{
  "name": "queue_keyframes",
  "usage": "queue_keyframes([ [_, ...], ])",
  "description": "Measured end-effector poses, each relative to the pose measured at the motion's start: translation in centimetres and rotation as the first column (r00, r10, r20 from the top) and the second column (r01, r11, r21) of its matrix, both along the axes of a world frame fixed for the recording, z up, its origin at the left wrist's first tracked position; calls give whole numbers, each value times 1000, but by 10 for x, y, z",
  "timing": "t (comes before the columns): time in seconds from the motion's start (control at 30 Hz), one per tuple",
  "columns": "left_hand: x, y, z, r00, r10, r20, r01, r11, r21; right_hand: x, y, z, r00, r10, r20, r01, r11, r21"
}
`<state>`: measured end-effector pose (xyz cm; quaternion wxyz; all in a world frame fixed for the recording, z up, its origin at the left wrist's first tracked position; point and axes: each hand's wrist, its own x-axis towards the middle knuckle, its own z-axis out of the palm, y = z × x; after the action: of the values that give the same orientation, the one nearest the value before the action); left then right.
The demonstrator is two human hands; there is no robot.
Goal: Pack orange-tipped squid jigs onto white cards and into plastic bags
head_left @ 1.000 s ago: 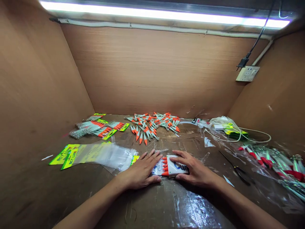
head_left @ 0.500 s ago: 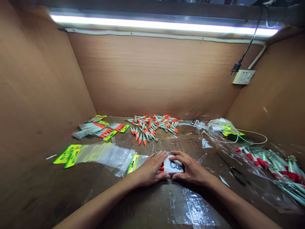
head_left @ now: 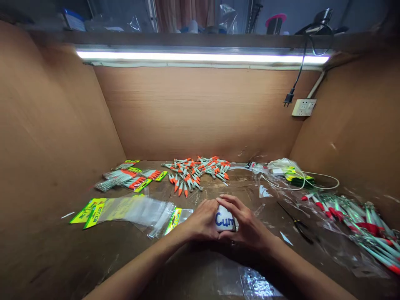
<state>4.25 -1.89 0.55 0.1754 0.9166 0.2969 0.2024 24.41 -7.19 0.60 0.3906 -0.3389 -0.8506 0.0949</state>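
A white block with blue handwritten letters (head_left: 224, 220) is between my hands, its lettered face tilted toward me. My right hand (head_left: 242, 221) is closed around its right side, fingers over the top edge and thumb below. My left hand (head_left: 204, 221) is curled against the block's left side. Its fingertips are hidden, so I cannot tell what else is inside it. Left of that hand lies a clear bag with a yellow-green header card (head_left: 173, 221). Farther left are several overlapping clear header-card bags (head_left: 131, 208). Beyond my hands, orange-and-pale fishing lures (head_left: 200, 168) lie in a loose pile.
Bagged lures (head_left: 128, 177) lie at the back left. On the right are black-handled pliers (head_left: 302, 230), red-and-pale lures (head_left: 359, 221), a white cord (head_left: 325, 176) and green-yellow packets (head_left: 296, 177). A plug (head_left: 288, 98) hangs beside a wall socket (head_left: 304, 107).
My left hand has gone from lying flat over red-tipped lures to a curled grip against the block. The block now tilts up more toward me. The camera view has tipped upward.
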Motion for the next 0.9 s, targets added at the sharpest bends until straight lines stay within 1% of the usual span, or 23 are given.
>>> queue_keyframes([
  [0.07, 2, -2, 5, 999, 6, 51, -7, 1000, 15, 3, -3, 5, 997, -59, -48, 61, 997, 55],
  [0.13, -2, -3, 15, 990, 51, 130, -46, 998, -38, 7, -5, 11, 985, -136, -110, 147, 985, 96],
  [0.23, -17, 2, 38, 946, 160, 281, -106, 975, -196, 11, -4, 15, 963, -216, -159, 233, 967, 103],
  [0.3, -33, 8, 56, 898, 203, 390, -109, 962, -251, 12, -3, 14, 961, -230, -157, 245, 966, 83],
  [0.33, -41, 10, 65, 865, 202, 459, -95, 965, -246, 12, -2, 13, 962, -228, -148, 241, 968, 73],
  [0.4, -57, 16, 81, 787, 170, 594, -66, 979, -193, 10, 0, 10, 968, -219, -124, 227, 972, 56],
  [0.43, -64, 18, 86, 746, 156, 647, -63, 984, -164, 10, 1, 8, 970, -214, -112, 220, 974, 49],
  [0.47, -69, 19, 89, 724, 148, 673, -66, 987, -147, 9, 2, 6, 972, -211, -102, 216, 975, 41],
  [0.5, -73, 20, 90, 724, 147, 674, -67, 987, -143, 9, 3, 4, 973, -211, -95, 215, 976, 33],
  [0.6, -79, 19, 84, 794, 142, 590, -33, 981, -191, 10, 6, 0, 972, -219, -85, 221, 975, 11],
  [0.63, -80, 18, 80, 801, 134, 583, -14, 979, -205, 10, 8, 0, 971, -223, -82, 224, 974, 6],
  [0.67, -80, 17, 76, 785, 126, 606, 7, 977, -213, 11, 9, -1, 971, -226, -77, 227, 974, 2],
  [0.73, -80, 14, 70, 698, 115, 707, 65, 973, -223, 11, 11, -1, 972, -227, -69, 227, 974, -7],
  [0.83, -83, 13, 65, 527, 128, 840, 202, 941, -270, 10, 13, -4, 970, -231, -78, 230, 973, -32],
  [0.9, -86, 13, 60, 456, 140, 879, 263, 922, -284, 9, 15, -7, 966, -241, -91, 236, 970, -61],
])
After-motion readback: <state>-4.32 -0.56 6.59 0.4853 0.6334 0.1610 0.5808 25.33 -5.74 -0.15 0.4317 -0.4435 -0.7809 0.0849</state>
